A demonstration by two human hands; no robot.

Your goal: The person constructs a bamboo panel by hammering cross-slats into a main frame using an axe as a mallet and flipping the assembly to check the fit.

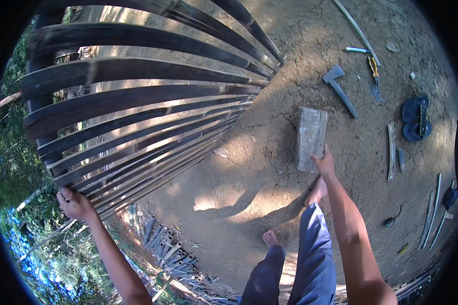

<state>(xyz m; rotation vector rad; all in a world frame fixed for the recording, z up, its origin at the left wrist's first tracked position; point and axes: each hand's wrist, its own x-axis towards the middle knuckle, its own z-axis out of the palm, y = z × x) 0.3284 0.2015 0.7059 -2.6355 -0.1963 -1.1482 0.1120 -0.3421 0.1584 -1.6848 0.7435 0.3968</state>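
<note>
A large panel of dark bamboo slats [137, 96] fans across the upper left, its far ends resting on the ground. My left hand [76, 204] is closed around the panel's near left corner. A grey, weathered rectangular block [311, 137], possibly wood, is in front of my bare feet. At its near right corner is my right hand [324, 163], with the thumb over the top and the fingers along the side. Just beyond the block lies a hatchet [341, 89], its head pointing left.
Pliers with orange handles [373, 67], a marker [357, 50] and a long pale stick [360, 34] lie at the upper right. Dark sandals [416, 122] and a bamboo strip [391, 152] are at right. Cut bamboo tubes [173, 251] are piled at lower left.
</note>
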